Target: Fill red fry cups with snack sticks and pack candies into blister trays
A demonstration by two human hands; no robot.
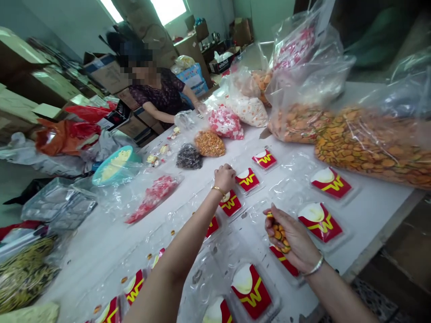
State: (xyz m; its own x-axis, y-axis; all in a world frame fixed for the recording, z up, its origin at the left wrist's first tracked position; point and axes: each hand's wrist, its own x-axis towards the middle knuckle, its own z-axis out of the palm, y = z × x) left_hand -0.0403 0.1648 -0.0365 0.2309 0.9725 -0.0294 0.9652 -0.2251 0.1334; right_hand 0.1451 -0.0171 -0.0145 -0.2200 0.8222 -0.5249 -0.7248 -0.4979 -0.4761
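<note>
My right hand [293,237] is cupped round a handful of small orange pieces with dark green edges [279,233]. It hangs above a clear plastic blister tray with a red carton shape in it, partly covered by the hand. Farther off, my left hand [225,176] reaches over the tray row with its fingers bent down and together; whatever they pinch is hidden. Beside it lies a red carton piece with a yellow W [247,179] in a clear tray. More such red pieces [252,291] lie in open clear trays [274,309] in rows. Single orange pieces [124,280] sit in the left row's trays.
Large clear bags of orange pieces [370,143] stand at the right. Smaller bags of pink-white [225,121], amber [210,143] and dark bits [189,156] lie at the back. A teal basin [134,157] is at the left. Another person [161,92] sits across the table.
</note>
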